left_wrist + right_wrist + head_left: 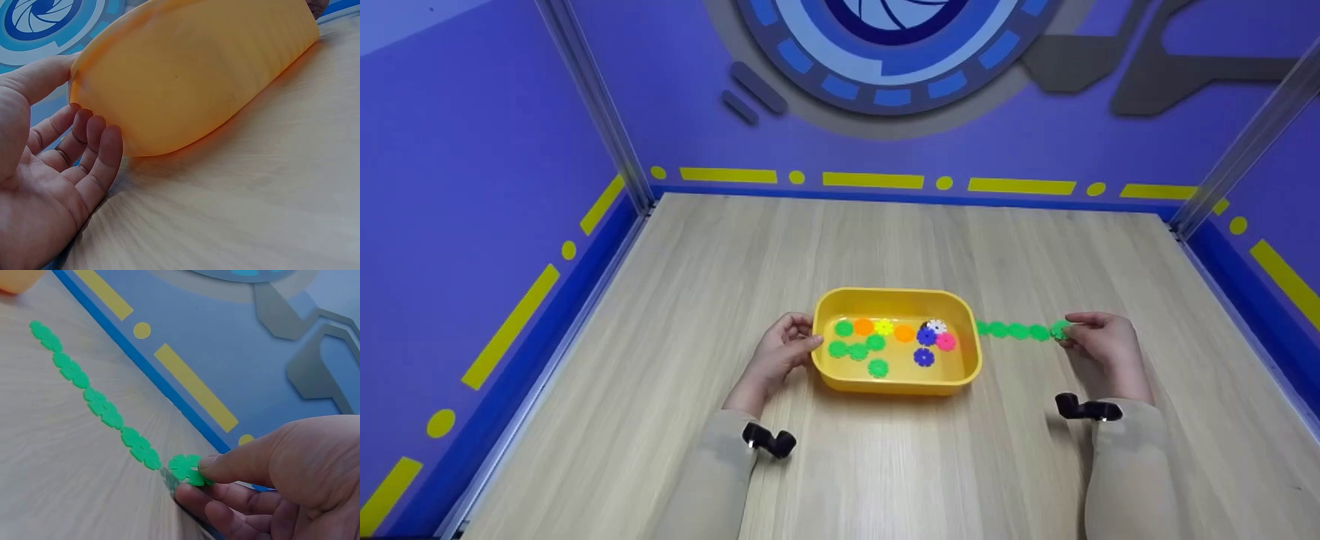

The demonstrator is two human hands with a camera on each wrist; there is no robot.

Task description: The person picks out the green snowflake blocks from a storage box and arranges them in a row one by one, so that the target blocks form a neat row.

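Clearly the small green disc (180,468) sits in the right hand (1110,349), whose grip is closed in a pinch, thumb against one face and fingers behind. From where I stand it is just past the right-hand end of a row of green discs (1018,331) on the counter (885,465); a slight gap shows from the right wrist.

I'd judge the disc very light: thin plastic, stiff enough to hold its shape, perhaps a little slick, and unlikely to break. Its notched edge should give the fingertips something to catch. The best hold would be at the side away from the row, which is where the thumb sits, leaving the near notches free.

Being round, the disc has no long axis of its own; its face is tilted, not flat like the others. The row does have one: it runs left to right, roughly in line with the long sides of the yellow tub (896,387), from near the tub's right end towards the right hand. Whether its discs are locked together or merely touching, I can't tell.

Over on the left, the left hand (776,356) has its grip clamped on the tub's left end, thumb at the rim, fingertips against the outer wall. Loose discs of several colours (924,358) lie inside.
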